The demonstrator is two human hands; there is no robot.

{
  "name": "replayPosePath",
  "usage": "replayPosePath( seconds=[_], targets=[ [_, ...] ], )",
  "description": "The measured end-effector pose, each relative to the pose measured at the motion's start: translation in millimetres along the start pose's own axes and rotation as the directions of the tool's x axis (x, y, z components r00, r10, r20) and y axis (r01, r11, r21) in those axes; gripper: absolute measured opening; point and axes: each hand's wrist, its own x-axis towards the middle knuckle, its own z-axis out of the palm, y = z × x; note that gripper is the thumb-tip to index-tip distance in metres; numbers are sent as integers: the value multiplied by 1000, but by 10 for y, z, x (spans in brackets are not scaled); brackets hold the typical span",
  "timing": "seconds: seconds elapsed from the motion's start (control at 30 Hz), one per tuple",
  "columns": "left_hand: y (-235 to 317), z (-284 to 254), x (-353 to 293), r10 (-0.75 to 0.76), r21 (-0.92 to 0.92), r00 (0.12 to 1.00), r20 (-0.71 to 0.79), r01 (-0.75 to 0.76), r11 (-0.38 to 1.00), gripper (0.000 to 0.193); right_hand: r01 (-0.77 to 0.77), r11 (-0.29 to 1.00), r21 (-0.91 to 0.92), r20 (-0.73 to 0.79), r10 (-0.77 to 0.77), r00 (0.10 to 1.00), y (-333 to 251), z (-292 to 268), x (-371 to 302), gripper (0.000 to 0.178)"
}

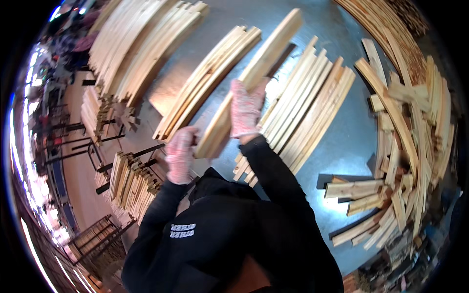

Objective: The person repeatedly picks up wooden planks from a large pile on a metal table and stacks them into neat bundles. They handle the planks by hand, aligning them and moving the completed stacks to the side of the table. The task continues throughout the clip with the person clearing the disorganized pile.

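Note:
A long pale wooden plank (273,46) slants over the blue-grey tabletop (337,132), from my body toward the far right. My right hand (248,105), in a pink-and-white knit glove, closes around its middle. At the plank's near end is my left hand (180,151), gloved the same way, with its fingers curled against the end. Left of the held plank lies a narrow row of planks (210,80). A wider row of planks (308,102) lies close by on the right, partly behind my right forearm.
A large stack of boards (132,44) stands at the far left. Shorter timber pieces (129,188) rest on a dark metal rack (90,146) at my left. Jumbled offcuts (391,171) pile up along the right side, some jutting over the tabletop.

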Motion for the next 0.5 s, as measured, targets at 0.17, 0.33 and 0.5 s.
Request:
replayPosePath(
  seconds=[0.17,0.33,0.5],
  targets=[
    [-320,-515,855,-7,495,1000,-26,19,869,82,-327,926,-188,113,351,929,370,132,-292,109],
    [-510,33,1150,-363,811,855,370,-108,575,127,21,679,-734,428,438,791,87,485,129,80],
    [-517,334,1141,-303,921,924,233,-111,373,114,362,912,-193,576,-194,795,49,-616,-8,38]
  ],
)
